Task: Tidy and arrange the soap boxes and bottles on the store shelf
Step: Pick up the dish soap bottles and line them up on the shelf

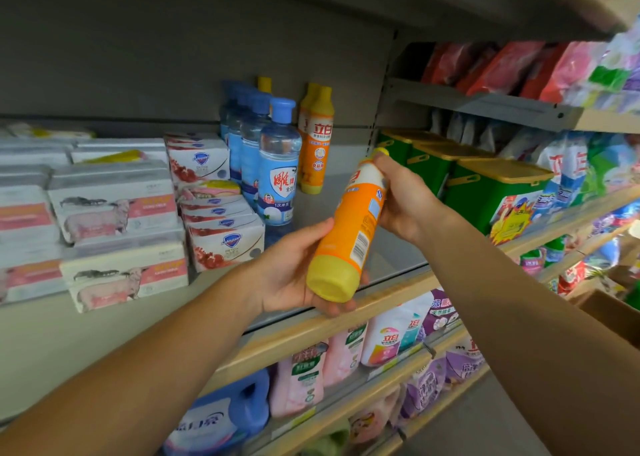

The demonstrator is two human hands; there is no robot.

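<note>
Both of my hands hold one orange bottle (353, 227) with a yellow base, tilted over the shelf's front edge. My left hand (294, 272) grips its base end from below. My right hand (405, 199) grips its neck and cap end. On the shelf (311, 324) behind it stand two more orange bottles (316, 143) and a row of several blue bottles (277, 171). Stacked soap boxes with red print (221, 237) and larger boxes with a sheep picture (114, 209) fill the left side.
Green tubs with yellow lids (485, 192) stand on the neighbouring shelf to the right, with detergent bags beyond. Pouches and a blue jug (225, 417) sit on the shelves below. Bare shelf surface lies between the blue bottles and the right upright.
</note>
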